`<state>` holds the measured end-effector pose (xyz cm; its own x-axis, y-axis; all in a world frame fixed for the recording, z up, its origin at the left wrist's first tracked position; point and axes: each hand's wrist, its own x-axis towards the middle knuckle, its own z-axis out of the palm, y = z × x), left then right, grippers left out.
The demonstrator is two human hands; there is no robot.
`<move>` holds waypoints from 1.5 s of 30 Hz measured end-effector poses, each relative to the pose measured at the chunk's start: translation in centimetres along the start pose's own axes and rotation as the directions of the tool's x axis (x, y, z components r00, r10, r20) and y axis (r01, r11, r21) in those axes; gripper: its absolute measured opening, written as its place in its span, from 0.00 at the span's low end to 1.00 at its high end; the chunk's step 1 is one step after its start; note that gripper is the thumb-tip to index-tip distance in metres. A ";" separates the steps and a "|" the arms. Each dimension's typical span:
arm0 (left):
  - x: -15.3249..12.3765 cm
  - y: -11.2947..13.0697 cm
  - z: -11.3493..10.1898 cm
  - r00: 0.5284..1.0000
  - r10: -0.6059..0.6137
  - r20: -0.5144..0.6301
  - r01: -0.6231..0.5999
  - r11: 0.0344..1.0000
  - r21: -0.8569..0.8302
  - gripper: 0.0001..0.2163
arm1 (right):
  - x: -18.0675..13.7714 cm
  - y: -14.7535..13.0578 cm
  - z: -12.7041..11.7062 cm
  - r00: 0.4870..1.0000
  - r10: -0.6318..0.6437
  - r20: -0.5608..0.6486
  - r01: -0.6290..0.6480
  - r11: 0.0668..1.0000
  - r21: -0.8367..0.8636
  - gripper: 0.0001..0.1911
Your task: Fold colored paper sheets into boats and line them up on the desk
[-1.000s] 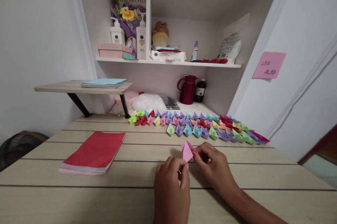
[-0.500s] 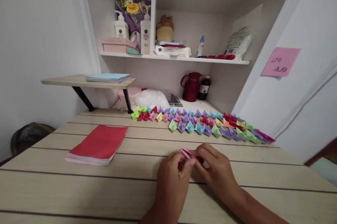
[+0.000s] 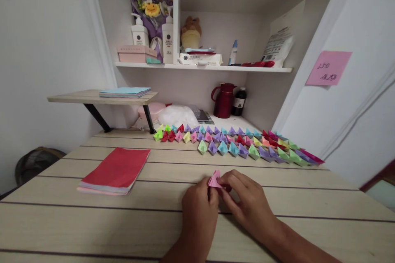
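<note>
A small folded pink paper piece [image 3: 214,180] is pinched between both my hands just above the wooden table [image 3: 92,222]. My left hand [image 3: 199,209] grips it from the left with closed fingers. My right hand [image 3: 243,203] holds its right side, fingers curled round it. Beyond my hands, rows of several small folded paper boats [image 3: 234,143] in green, red, pink, purple, blue and yellow stretch across the table. A stack of coloured paper sheets with a red top sheet [image 3: 115,169] lies to the left.
A raised wooden shelf [image 3: 98,97] with a stack of paper stands at the back left. Behind the boats are a red jug [image 3: 224,100], a dark bottle [image 3: 239,101] and a white bag [image 3: 177,115]. A wall shelf holds bottles and boxes. A pink note [image 3: 328,68] sticks on the right wall.
The pink paper stood upright between my fingers, was pressed flatter half a second ago, and now shows a small point again. My hands stayed in about the same spot.
</note>
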<state>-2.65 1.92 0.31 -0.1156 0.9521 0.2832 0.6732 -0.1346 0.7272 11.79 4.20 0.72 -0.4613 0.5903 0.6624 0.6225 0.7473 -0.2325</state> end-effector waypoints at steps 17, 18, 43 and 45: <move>-0.6 0.1 -0.2 0.972 0.232 0.045 -0.224 0.840 0.493 0.07 | 0.0 0.1 0.0 0.995 0.036 0.088 -0.018 0.980 -0.196 0.04; -0.6 0.0 -0.2 0.969 0.245 0.044 -0.234 0.838 0.492 0.07 | 0.0 0.2 -0.1 0.996 0.037 0.084 -0.020 0.981 -0.193 0.04; -0.1 -0.1 -1.2 0.981 0.090 0.172 -0.175 0.787 0.592 0.09 | 0.2 1.3 0.5 0.927 0.250 0.282 -0.292 0.949 0.120 0.07; -0.1 -0.2 -1.3 0.981 0.116 0.158 -0.188 0.789 0.585 0.09 | 0.0 1.4 0.5 0.927 0.242 0.285 -0.283 0.953 0.110 0.08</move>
<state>-3.75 1.50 0.94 0.0804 0.9613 0.2634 0.9801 -0.1244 0.1546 12.31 5.39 0.00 -0.4573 0.8154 0.3549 0.6540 0.5788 -0.4872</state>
